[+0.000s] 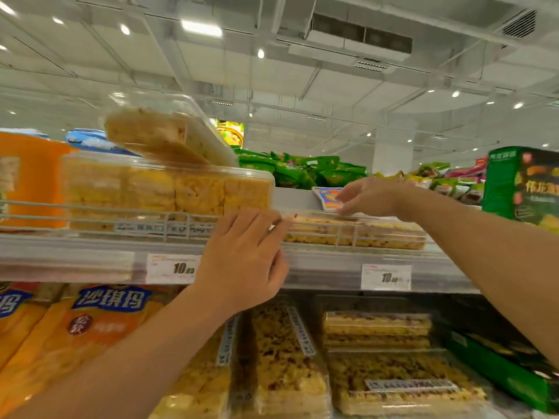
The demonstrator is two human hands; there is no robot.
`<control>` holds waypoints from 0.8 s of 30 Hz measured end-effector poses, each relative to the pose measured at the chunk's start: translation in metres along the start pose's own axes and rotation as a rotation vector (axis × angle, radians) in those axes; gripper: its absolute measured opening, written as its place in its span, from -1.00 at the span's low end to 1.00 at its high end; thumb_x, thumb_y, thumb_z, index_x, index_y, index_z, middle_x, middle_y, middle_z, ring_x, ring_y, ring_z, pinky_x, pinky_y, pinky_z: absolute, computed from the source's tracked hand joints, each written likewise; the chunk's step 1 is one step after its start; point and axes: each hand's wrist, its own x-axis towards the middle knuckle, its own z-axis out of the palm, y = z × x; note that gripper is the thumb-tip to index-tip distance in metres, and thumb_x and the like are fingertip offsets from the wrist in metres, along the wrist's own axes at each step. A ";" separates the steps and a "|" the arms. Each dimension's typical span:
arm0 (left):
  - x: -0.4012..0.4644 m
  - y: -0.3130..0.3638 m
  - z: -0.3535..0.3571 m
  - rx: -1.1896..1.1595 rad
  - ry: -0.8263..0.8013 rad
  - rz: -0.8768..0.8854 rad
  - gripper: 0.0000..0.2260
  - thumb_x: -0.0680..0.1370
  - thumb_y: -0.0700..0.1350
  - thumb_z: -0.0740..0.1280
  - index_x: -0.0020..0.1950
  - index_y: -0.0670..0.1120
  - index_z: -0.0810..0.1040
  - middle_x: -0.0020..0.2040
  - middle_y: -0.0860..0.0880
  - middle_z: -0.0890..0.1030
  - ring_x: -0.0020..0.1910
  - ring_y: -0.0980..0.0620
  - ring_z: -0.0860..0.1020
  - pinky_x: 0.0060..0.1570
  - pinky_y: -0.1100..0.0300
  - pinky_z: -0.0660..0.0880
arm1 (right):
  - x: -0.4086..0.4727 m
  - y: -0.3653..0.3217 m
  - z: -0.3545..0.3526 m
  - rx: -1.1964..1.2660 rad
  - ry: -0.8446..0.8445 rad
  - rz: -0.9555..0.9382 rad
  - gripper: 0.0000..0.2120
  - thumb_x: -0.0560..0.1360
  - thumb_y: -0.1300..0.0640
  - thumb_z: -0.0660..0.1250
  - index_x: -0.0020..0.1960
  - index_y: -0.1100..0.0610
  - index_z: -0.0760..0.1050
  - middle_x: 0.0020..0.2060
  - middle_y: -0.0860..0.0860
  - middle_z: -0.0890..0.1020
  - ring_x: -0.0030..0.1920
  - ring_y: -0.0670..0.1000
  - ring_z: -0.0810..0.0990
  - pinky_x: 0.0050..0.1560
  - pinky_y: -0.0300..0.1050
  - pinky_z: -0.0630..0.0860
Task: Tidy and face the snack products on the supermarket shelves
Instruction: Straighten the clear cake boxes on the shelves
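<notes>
A flat clear box of yellow puffed-grain cakes [363,234] lies on the top shelf [66,261] behind a low wire rail [121,220]. My left hand [242,255] reaches up in front of the shelf edge, its fingers laid against the box's left end. My right hand [370,198] comes in from the right, bent fingertips resting on the box's lid. Left of it stands a taller clear box of the same cakes [166,192]. Another clear box [163,137] lies tilted on top of that one.
An orange pack [30,176] stands far left; green bags [302,170] lie behind, a green carton [520,186] at right. Price tags [172,269] [385,277] hang on the shelf edge. Below are orange bags [90,328] and more clear cake boxes [287,358].
</notes>
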 end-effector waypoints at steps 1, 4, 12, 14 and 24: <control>-0.001 0.002 0.004 0.041 0.005 -0.019 -0.64 0.50 -0.08 0.26 0.22 -0.19 0.59 0.10 -0.15 0.60 0.07 -0.17 0.52 0.11 -0.05 0.41 | 0.009 0.008 0.000 -0.002 -0.066 -0.022 -0.61 0.48 -0.07 0.40 0.28 -0.01 0.53 0.17 -0.07 0.49 0.15 -0.02 0.44 0.19 -0.06 0.30; -0.005 0.001 0.006 0.119 0.017 -0.055 -0.63 0.51 -0.05 0.26 0.24 -0.21 0.58 0.12 -0.15 0.59 0.09 -0.16 0.49 0.11 -0.02 0.39 | 0.032 0.023 -0.001 0.151 -0.330 0.014 -0.38 0.38 -0.21 0.39 0.40 -0.07 0.40 0.40 -0.09 0.37 0.42 0.01 0.28 0.38 0.02 0.14; -0.001 0.007 0.001 0.206 -0.061 -0.075 -0.62 0.50 -0.06 0.28 0.25 -0.21 0.58 0.14 -0.17 0.58 0.09 -0.20 0.49 0.08 -0.05 0.40 | 0.056 0.025 -0.012 -0.036 -0.513 -0.033 -0.26 0.14 -0.27 0.52 0.23 0.03 0.48 0.22 -0.01 0.47 0.32 0.08 0.36 0.43 0.11 0.10; -0.001 0.009 0.001 0.205 -0.082 -0.088 -0.63 0.51 -0.06 0.27 0.24 -0.20 0.58 0.14 -0.17 0.58 0.10 -0.20 0.50 0.09 -0.06 0.40 | 0.055 0.022 -0.016 -0.092 -0.439 -0.087 -0.21 0.06 -0.30 0.55 0.21 -0.03 0.49 0.36 -0.01 0.40 0.40 0.10 0.32 0.46 0.15 0.14; -0.001 0.007 0.001 0.200 -0.069 -0.087 -0.64 0.52 -0.03 0.26 0.21 -0.21 0.59 0.15 -0.16 0.58 0.11 -0.19 0.50 0.12 -0.06 0.41 | 0.026 0.011 -0.005 -0.363 0.110 -0.240 0.01 0.10 -0.33 0.56 0.37 0.07 0.24 0.22 0.03 0.51 0.01 0.03 0.42 0.00 -0.01 0.42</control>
